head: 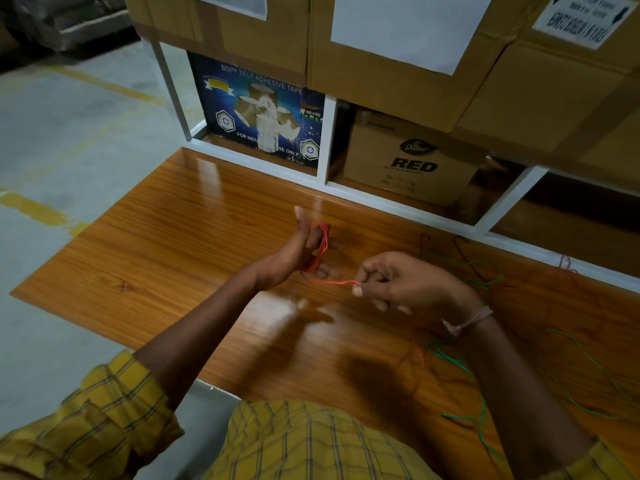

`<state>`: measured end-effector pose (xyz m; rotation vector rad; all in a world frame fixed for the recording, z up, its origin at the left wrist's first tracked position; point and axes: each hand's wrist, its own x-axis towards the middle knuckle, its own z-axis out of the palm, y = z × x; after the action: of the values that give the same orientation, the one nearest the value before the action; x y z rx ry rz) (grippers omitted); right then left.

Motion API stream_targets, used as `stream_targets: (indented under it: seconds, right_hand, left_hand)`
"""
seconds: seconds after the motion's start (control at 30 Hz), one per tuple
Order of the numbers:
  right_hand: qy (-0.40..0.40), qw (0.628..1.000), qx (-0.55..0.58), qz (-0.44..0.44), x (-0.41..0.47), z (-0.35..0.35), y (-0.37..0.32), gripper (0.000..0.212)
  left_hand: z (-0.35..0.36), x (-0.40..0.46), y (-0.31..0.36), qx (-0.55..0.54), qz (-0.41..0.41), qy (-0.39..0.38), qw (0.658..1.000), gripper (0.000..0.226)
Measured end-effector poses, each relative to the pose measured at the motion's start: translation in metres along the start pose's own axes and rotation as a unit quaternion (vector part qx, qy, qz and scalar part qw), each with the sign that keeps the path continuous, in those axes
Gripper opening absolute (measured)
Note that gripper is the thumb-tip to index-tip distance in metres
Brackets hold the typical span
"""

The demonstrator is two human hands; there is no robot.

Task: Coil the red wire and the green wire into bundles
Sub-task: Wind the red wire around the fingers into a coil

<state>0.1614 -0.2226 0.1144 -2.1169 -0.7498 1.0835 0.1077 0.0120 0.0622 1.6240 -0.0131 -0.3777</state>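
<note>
The red wire (322, 244) is wound in several loops around the fingers of my left hand (298, 251), which is held upright over the middle of the wooden table (166, 258) with the thumb up. A short free end runs right from the loops to my right hand (401, 282), whose thumb and forefinger pinch it. The green wire (460, 367) lies loose on the table at the right, partly under my right forearm, with more strands (481, 271) beyond the right hand.
A white shelf frame (325, 133) stands along the table's far edge, holding a blue tape carton (263, 109) and a brown carton (412, 161). Large cardboard boxes (398, 64) are stacked above. Concrete floor with yellow lines (38, 209) lies left.
</note>
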Motion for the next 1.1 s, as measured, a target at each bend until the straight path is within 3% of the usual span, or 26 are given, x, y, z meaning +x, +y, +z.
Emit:
stream_targets:
  seconds: [0.1,0.2,0.27,0.4,0.6,0.7,0.97,1.1]
  right_hand:
    - [0.039,0.998,-0.027,-0.033,-0.001,-0.019,-0.004,0.016]
    - [0.1,0.991,0.025,-0.081,-0.003,-0.036,-0.006,0.018]
    - [0.127,0.984,0.053,-0.11,-0.001,-0.045,-0.006,0.021]
    - [0.208,0.969,0.035,-0.128,0.015,-0.047,0.003,0.02]
    - [0.295,0.947,0.087,-0.094,0.046,-0.028,0.028,0.018]
    - [0.272,0.955,0.097,-0.062,0.058,-0.009,0.038,0.019]
    - [0.088,0.979,0.177,-0.053,0.053,0.056,0.046,0.025]
    - [0.013,0.991,0.122,-0.057,0.049,0.066,0.043,0.035]
  left_hand:
    - [0.002,-0.003,-0.007,0.028,-0.029,-0.039,0.998,0.119]
    - [0.003,-0.01,-0.015,0.084,-0.064,-0.078,0.991,0.14]
    - [0.005,-0.015,-0.019,0.093,-0.061,-0.096,0.989,0.133]
    - [0.011,-0.023,-0.019,0.065,-0.03,-0.13,0.989,0.121]
    - [0.014,-0.025,-0.003,-0.013,0.024,-0.17,0.985,0.126]
    - [0.012,-0.024,0.006,-0.054,0.037,-0.16,0.985,0.125]
    - [-0.004,-0.014,0.018,-0.18,0.086,-0.072,0.977,0.127]
    - [-0.007,-0.009,0.019,-0.226,0.073,-0.02,0.971,0.123]
